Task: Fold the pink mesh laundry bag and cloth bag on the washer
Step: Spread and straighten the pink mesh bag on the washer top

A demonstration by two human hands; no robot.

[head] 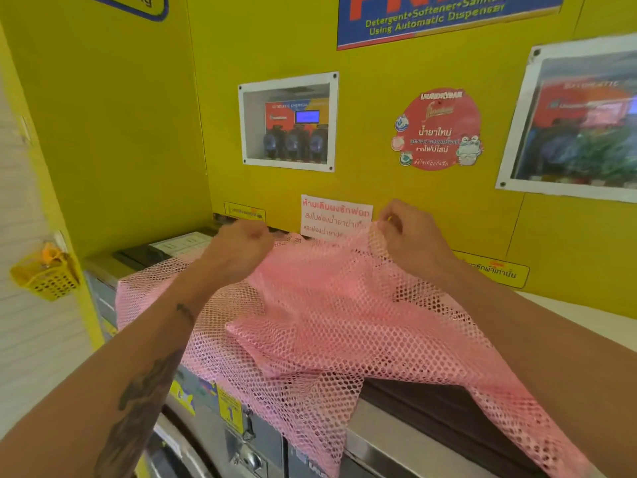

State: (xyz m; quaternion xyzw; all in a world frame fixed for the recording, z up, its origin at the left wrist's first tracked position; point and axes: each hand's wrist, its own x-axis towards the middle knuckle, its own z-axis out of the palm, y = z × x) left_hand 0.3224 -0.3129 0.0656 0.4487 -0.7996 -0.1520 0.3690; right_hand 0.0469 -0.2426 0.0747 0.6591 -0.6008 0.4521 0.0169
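The pink mesh laundry bag point(310, 315) lies spread over the top of the washer point(379, 432), its near edge hanging down the front panel. My left hand point(241, 243) is closed on the bag's far edge at the left. My right hand point(406, 232) pinches the far edge at the right and lifts it a little off the top. Both hands are near the back wall. A dark brown cloth point(441, 412) lies on the washer at the right, partly under the mesh; I cannot tell whether it is the cloth bag.
A yellow wall point(379, 81) with posters and a white paper notice point(331, 212) stands right behind the washer. A yellow plastic basket point(44, 274) hangs on the left wall. The washer's coin slot and labels point(238, 422) are on its front panel.
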